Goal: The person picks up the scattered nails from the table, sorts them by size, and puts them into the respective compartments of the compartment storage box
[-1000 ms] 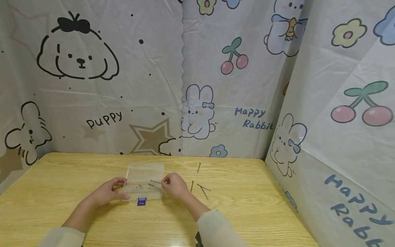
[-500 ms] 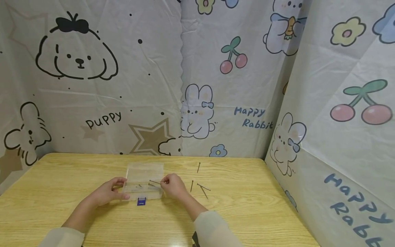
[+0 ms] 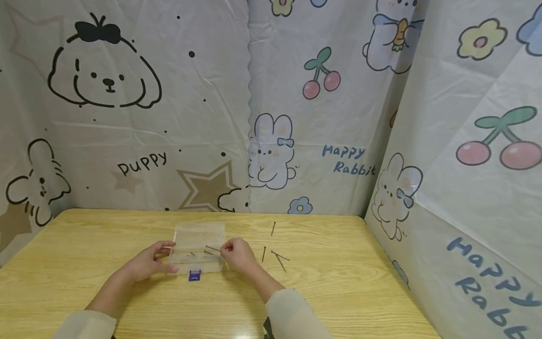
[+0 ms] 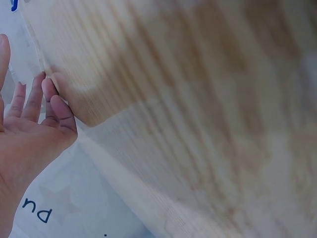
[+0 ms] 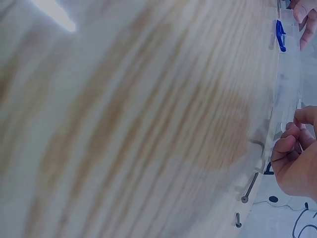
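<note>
A clear plastic box with a blue latch lies with its lid raised at the back. My left hand holds the box's left side, thumb at the front corner and fingers towards the hinge. With thumb and fingertips, my right hand pinches a long thin screw over the right part of the box. Another screw and a small piece show inside. In the right wrist view the curled right hand is at the box's end; the screw's held end is hidden.
Right of the box, several loose screws lie on the wooden table: one at the back, one upright in view, and two crossing. A printed curtain hangs behind and along the right side.
Almost nothing differs. The right hand shifted very slightly left with the screw, then stayed over the box. The left hand keeps its place, and the view tilts a little.
</note>
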Demonstrator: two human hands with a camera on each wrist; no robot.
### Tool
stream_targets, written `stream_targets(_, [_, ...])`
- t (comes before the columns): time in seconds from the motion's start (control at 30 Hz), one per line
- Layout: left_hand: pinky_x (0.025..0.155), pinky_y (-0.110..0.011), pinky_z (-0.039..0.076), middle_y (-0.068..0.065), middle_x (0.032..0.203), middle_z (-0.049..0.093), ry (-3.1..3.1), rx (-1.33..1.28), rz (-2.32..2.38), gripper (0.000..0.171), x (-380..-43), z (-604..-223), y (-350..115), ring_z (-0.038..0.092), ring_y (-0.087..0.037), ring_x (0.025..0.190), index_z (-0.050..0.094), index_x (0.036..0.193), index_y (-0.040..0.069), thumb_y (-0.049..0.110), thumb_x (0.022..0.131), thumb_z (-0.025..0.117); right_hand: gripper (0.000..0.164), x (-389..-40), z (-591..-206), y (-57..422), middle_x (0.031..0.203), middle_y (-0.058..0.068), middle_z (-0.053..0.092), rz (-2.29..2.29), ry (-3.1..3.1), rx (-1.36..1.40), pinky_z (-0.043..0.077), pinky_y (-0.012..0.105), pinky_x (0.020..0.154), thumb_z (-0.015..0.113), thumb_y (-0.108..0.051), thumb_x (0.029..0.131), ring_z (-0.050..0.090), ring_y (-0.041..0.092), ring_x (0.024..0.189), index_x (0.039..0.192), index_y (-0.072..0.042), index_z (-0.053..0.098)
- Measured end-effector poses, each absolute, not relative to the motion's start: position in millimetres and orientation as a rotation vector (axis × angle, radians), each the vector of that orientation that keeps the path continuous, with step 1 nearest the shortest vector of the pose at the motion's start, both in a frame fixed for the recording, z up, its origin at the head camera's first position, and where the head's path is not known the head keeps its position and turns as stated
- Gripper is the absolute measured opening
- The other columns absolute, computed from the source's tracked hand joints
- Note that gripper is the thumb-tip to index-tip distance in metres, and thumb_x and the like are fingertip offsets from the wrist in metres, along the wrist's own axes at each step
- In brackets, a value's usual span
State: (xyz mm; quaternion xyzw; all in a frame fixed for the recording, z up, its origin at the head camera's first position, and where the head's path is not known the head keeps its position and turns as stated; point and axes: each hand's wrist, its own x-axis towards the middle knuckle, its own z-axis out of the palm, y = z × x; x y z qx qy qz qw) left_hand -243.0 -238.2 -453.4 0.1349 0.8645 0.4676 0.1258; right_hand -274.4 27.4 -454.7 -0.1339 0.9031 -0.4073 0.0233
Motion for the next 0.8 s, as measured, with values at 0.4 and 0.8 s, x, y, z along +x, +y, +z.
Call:
stream_targets(0.4, [0.097, -0.06, 0.038, -0.039, 0.136, 0.033, 2.541, 0.401, 1.312, 0.078, -242.0, -449.3, -237.7, 0.033, -0.058, 0.124, 0.03, 0.139, -0.006, 0.027, 0.082, 0.072, 0.013, -275.7, -455.0, 28.1, 0.079, 0.002, 0.066, -1.285, 2.776, -0.4, 0.042, 0.019, 0.055, 0.059, -0.012, 0.089, 0.049, 0.006, 0.062, 0.087, -0.005, 0.07])
stream_targets(0.8, [0.095, -0.057, 0.042, -0.039, 0.135, 0.033, 2.542, 0.4, 1.295, 0.077, -243.0, -450.2, -238.3, 0.035, -0.058, 0.123, 0.032, 0.138, -0.006, 0.027, 0.082, 0.072, 0.012, -277.7, -449.9, 36.7, 0.085, -0.001, 0.066, -1.214, 2.81, -0.426, 0.044, 0.021, 0.061, 0.063, -0.018, 0.088, 0.052, 0.005, 0.071, 0.088, -0.01, 0.072])
